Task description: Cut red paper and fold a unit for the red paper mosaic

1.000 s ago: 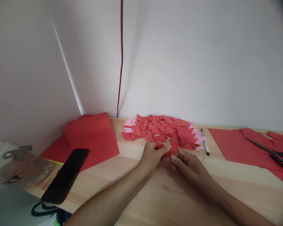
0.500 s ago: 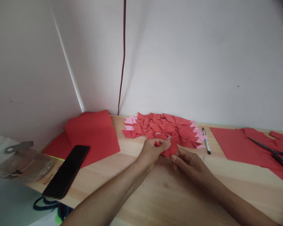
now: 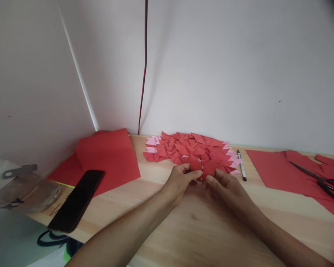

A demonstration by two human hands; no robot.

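Pinching folded red paper (image 3: 210,169), spiky overlapping pieces (image 3: 189,149) behind

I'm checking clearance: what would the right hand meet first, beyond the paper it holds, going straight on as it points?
Likely the left hand, just across the folded red paper between them; depth is unclear.

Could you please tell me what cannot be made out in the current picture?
Red paper piece, head view: partly hidden by the fingers of the left hand and right hand, so its full shape is unclear.
Scissors, head view: handle ends cut off by the right edge.
Clear container, head view: one side cut off by the left edge.
Pen, head view: markings too small to read.
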